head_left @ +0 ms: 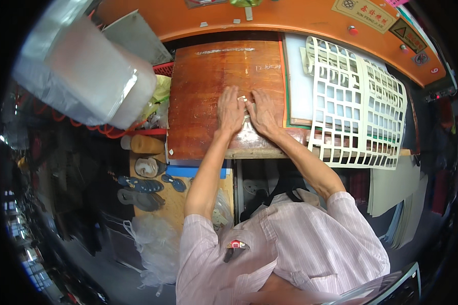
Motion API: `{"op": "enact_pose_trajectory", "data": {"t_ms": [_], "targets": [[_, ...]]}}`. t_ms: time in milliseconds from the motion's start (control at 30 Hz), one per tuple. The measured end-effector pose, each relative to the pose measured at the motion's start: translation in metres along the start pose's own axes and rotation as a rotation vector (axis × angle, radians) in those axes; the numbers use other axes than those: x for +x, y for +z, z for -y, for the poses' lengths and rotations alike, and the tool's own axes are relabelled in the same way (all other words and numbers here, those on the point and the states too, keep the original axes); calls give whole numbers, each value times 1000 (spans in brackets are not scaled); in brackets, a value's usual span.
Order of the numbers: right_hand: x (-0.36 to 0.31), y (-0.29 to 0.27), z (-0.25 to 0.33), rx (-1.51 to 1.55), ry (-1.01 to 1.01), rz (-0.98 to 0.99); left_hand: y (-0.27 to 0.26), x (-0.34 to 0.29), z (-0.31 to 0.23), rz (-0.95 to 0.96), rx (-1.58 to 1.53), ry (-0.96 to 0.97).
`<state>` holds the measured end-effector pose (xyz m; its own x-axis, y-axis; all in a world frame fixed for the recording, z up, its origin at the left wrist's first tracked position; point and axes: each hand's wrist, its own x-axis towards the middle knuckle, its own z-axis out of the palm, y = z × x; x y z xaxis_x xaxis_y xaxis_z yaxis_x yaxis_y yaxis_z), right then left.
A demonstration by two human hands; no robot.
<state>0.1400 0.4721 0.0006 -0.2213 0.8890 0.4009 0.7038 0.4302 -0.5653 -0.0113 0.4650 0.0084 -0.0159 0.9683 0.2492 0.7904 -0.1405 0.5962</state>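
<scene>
My left hand (230, 111) lies on the reddish-brown wooden board (201, 91), its fingers stretched away from me. Beside it, my right hand (263, 112) rests on the same board with its fingers extended and its thumb side toward the left hand. In the narrow gap between them are small pale cut pieces (243, 98), partly covered by the hands; their exact kind is too small to tell. Neither hand visibly grips anything.
A cream sheet with a grid of rectangular holes (361, 101) drapes over a white board (297, 91) at the right. Behind stands an orange machine (290, 20) with red buttons. A large plastic-wrapped bundle (96, 76) stands at left, above shoe soles (140, 199) on a lower shelf.
</scene>
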Motion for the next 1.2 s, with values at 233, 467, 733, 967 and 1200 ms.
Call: {"op": "enact_pose_trajectory", "data": {"t_ms": [233, 467, 733, 967, 1200], "targets": [[-6, -21, -2, 365, 48, 6, -15, -33, -28, -12, -469, -139], [-11, -15, 14, -58, -28, 79, -8, -43, -42, -14, -365, -219], [-9, -26, 29, -207, -288, 154, -41, -79, -29, -332, -524, -377], [0, -30, 27, -191, -273, 260, -56, -129, -50, -413, -732, -454], [9, -22, 11, -5, -408, 182, -53, -125, -64, -380, -966, -478]]}}
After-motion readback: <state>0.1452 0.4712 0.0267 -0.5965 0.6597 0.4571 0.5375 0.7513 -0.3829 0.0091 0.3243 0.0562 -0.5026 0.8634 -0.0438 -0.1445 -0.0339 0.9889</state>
